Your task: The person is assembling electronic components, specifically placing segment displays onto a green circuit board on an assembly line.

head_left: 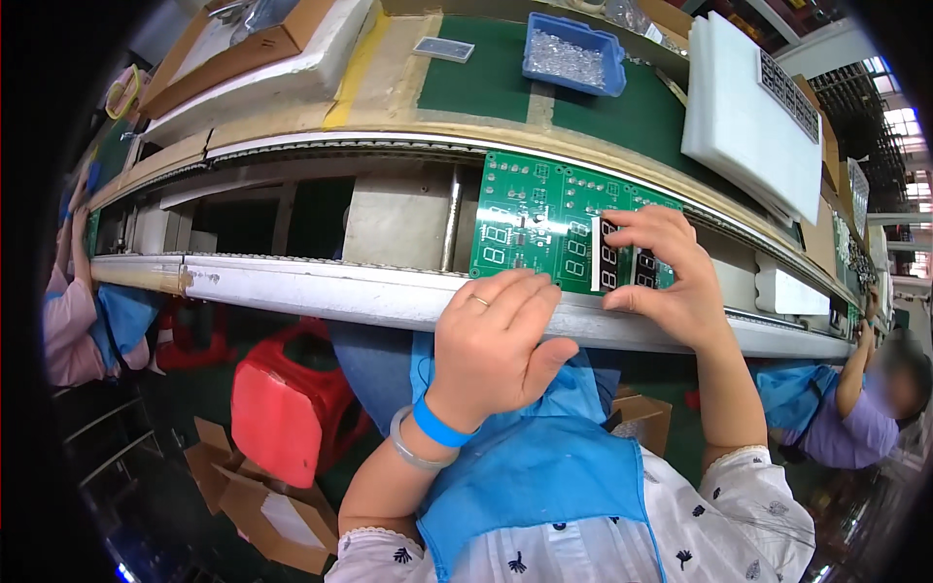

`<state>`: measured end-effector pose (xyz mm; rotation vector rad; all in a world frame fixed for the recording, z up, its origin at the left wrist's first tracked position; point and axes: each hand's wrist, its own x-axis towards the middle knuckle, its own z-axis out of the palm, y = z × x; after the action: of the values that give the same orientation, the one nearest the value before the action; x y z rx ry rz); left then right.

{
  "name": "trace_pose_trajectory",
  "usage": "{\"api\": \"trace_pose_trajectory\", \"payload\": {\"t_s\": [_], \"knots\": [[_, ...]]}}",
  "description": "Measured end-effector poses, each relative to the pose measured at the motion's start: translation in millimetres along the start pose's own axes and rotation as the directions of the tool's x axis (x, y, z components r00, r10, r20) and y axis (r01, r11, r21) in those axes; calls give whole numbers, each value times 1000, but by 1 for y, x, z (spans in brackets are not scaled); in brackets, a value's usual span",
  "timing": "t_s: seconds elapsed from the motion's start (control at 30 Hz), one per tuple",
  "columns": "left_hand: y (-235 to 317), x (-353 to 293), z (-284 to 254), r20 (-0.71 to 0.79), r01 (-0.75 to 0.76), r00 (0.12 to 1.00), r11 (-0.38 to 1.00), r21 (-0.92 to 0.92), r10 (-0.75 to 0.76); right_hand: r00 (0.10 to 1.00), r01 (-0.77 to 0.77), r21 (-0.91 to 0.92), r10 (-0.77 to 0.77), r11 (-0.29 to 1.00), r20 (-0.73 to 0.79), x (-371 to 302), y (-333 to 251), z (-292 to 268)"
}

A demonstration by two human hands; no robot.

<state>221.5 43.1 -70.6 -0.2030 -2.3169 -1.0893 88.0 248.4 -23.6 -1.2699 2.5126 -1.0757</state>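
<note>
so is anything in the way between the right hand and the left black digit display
Nothing visible: the right hand has fingers near the upper end of the left black digit display and its thumb near the lower end. The left hand is off to the left, by the green board.

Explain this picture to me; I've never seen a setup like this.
There is no robot: these are a person's bare hands, seen from a fisheye camera on their head, looking down, so straight edges bend. A green circuit board lies across the rails of a long line. The left hand touches its near edge. The right hand has thumb and fingertips around a digit display on it. Beyond sits a blue tray of small clear parts.
</note>
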Motion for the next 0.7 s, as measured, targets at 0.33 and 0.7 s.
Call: {"api": "trace_pose_trajectory", "payload": {"t_s": [0.33,0.7], "knots": [[-13,-9,5,55,-117,992,978,170,110,998,20,-275,-3,961,61,11,0,12],[-15,-10,7,18,-146,989,973,177,146,994,85,-366,-55,927,90,18,-6,13]]}}
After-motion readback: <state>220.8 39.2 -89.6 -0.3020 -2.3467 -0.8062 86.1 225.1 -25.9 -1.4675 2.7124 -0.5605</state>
